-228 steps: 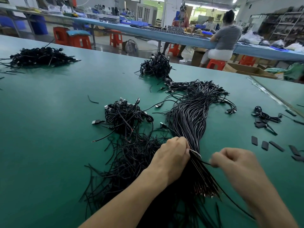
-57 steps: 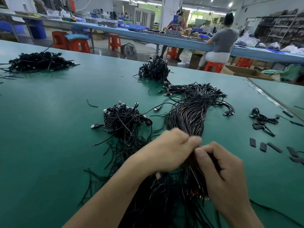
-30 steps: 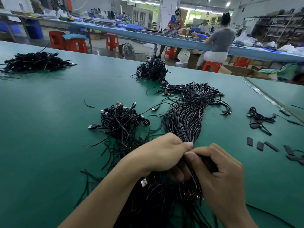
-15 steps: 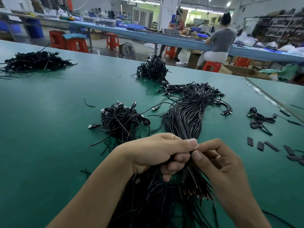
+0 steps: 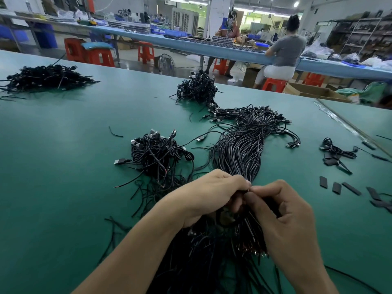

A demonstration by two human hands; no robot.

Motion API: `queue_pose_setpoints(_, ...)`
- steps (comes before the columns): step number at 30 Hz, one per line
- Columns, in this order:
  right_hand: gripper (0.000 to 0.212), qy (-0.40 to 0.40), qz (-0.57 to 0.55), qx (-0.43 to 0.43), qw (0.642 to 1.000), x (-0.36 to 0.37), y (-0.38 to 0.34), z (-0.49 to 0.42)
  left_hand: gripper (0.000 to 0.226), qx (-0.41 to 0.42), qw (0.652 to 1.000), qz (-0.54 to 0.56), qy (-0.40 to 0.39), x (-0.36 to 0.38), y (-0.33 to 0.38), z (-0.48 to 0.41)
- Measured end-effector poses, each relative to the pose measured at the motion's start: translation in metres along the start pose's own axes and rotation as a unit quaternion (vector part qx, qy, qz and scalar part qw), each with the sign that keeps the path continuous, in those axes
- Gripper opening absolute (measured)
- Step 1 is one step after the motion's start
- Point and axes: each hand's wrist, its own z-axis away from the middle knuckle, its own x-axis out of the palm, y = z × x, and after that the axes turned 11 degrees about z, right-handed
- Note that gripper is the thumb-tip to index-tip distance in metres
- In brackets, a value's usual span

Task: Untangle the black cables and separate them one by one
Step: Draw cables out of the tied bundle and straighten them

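Note:
A long bundle of black cables (image 5: 241, 149) lies on the green table (image 5: 63, 166), its plug ends fanned out at the far side. My left hand (image 5: 207, 194) grips the bundle's near, narrow part, fingers curled round it. My right hand (image 5: 282, 215) meets it fingertip to fingertip and pinches cable strands at the same spot. Bare wire ends (image 5: 252, 247) stick out below my hands. A loose tangle of black cables (image 5: 157, 155) lies to the left of the bundle.
Further cable piles lie at the far middle (image 5: 197, 88) and the far left (image 5: 46, 77). Small black sleeves (image 5: 337, 187) and a short cable knot (image 5: 335, 151) lie at the right. A person sits at the long blue bench behind.
My hands, apart and pulling a strand 7.6 s ago, have come together on the bundle. Over the last second they stay joined and shift only slightly.

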Motion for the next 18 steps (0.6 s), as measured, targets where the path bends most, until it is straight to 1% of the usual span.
queue_pose_setpoints(3, 0.009, 0.05, -0.002, -0.01, 0.999, 0.004, -0.005, 0.0, 0.042, -0.03, 0.996, 0.089, -0.002, 0.007, 0.002, 0.0)
queue_pose_setpoints(4, 0.009, 0.064, -0.001, -0.011, 0.998, 0.004, -0.007, 0.0, 0.041, -0.05, 0.992, 0.117, -0.014, 0.009, 0.002, 0.001)
queue_pose_setpoints(5, 0.009, 0.079, -0.001, -0.012, 0.997, 0.004, -0.008, 0.0, 0.047, -0.066, 0.989, 0.129, -0.026, 0.01, 0.002, 0.001)
queue_pose_setpoints(7, 0.009, 0.099, -0.002, -0.011, 0.995, 0.005, -0.009, 0.001, 0.062, -0.079, 0.991, 0.099, -0.038, 0.01, 0.0, 0.001)
queue_pose_setpoints(9, 0.008, 0.103, -0.003, -0.005, 0.995, 0.006, -0.01, 0.0, 0.068, -0.069, 0.997, 0.037, -0.025, 0.01, -0.002, 0.001)
queue_pose_setpoints(11, 0.005, 0.094, -0.001, 0.011, 0.995, 0.005, -0.011, -0.001, 0.067, -0.036, 0.999, -0.008, 0.019, 0.008, -0.006, -0.001)
queue_pose_setpoints(12, 0.008, 0.087, 0.004, 0.022, 0.996, 0.005, -0.011, -0.002, 0.065, -0.016, 0.999, -0.016, 0.047, 0.007, -0.007, -0.003)
queue_pose_setpoints(15, 0.039, 0.063, -0.005, 0.084, 0.994, -0.001, -0.01, -0.003, 0.063, 0.044, 0.987, -0.049, 0.147, -0.002, -0.011, -0.01)
queue_pose_setpoints(16, 0.046, 0.055, 0.003, 0.096, 0.994, -0.003, -0.009, -0.003, 0.064, 0.06, 0.981, -0.055, 0.174, -0.006, -0.011, -0.012)
queue_pose_setpoints(17, 0.047, 0.043, 0.032, 0.094, 0.994, -0.004, -0.008, -0.003, 0.064, 0.073, 0.976, -0.058, 0.195, -0.009, -0.011, -0.013)
queue_pose_setpoints(18, 0.045, 0.022, 0.086, 0.085, 0.992, -0.005, -0.006, -0.002, 0.064, 0.084, 0.971, -0.064, 0.213, -0.011, -0.011, -0.013)
